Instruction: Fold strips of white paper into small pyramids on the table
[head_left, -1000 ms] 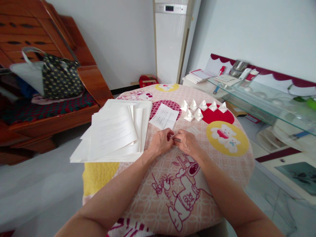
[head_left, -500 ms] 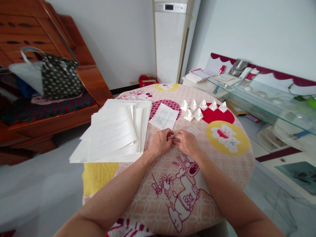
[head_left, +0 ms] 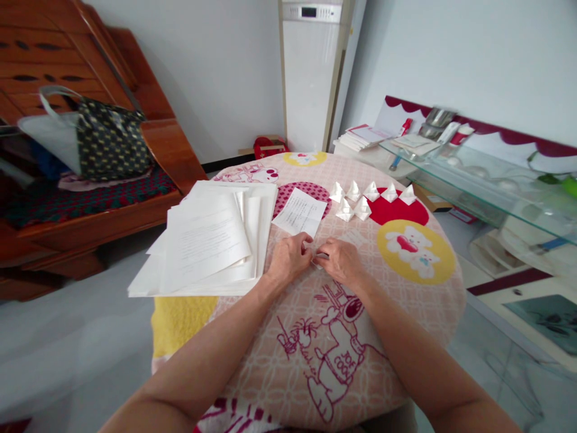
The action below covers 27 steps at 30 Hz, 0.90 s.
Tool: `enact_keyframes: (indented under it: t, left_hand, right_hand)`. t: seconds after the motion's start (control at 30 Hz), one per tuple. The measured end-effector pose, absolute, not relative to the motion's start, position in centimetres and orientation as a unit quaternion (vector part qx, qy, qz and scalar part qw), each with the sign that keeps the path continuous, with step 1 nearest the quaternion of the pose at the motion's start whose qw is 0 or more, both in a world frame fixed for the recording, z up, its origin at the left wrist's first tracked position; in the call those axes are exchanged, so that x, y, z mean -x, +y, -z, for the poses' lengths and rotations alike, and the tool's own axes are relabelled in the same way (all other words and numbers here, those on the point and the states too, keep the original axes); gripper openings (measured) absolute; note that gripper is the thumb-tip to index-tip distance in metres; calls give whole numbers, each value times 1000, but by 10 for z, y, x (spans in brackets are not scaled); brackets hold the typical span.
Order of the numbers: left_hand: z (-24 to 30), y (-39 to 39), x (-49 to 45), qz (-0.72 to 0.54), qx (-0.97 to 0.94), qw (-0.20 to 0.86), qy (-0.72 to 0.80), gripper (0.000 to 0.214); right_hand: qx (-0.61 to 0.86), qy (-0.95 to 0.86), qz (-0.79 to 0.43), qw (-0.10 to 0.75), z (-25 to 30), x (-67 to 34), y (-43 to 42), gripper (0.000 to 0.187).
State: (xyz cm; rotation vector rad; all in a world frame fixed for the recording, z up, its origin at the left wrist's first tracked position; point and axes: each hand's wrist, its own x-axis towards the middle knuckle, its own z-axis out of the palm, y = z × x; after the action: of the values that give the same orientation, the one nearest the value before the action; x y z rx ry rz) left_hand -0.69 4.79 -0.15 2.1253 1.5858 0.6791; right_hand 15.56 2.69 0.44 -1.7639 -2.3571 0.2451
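My left hand [head_left: 291, 257] and my right hand [head_left: 340, 260] meet above the middle of the cloth-covered table [head_left: 315, 343]. Between their fingertips is a small piece of folded white paper [head_left: 318, 257], mostly hidden by the fingers. Both hands are closed in a pinch on it. Just beyond them lies a square printed sheet [head_left: 300, 211]. Several folded white paper shapes with pointed tops [head_left: 362, 208] stand in two rows at the far right of the table.
A pile of white papers [head_left: 202, 240], some printed, covers the table's left side. Right of the table stands a glass shelf [head_left: 478, 180] with containers on it. A wooden bench [head_left: 166, 162] holding a patterned bag [head_left: 112, 141] is at the left. An air conditioner [head_left: 311, 78] stands behind.
My fingers have shifted slightly around the small paper, with the left fingertips lifting a little away from the right ones. The sheets and the folded shapes have stayed in place.
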Motion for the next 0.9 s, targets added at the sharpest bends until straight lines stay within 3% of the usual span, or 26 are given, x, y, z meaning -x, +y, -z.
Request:
enact_keyframes:
  t: [0.33,0.57,0.9]
  left_hand:
    - [1,41,5,-232,-782,173,553,43]
    - [5,38,3,-281,-840,152,439,29]
    - [9,41,-2,-226,-827,168,486,7]
  right_hand:
    - [556,-800,-151,170,-4,-166,29,11]
    - [531,-785,-228,221,-3,-178,33,8]
    - [547,-806,-134,181,-7,-168,28,19]
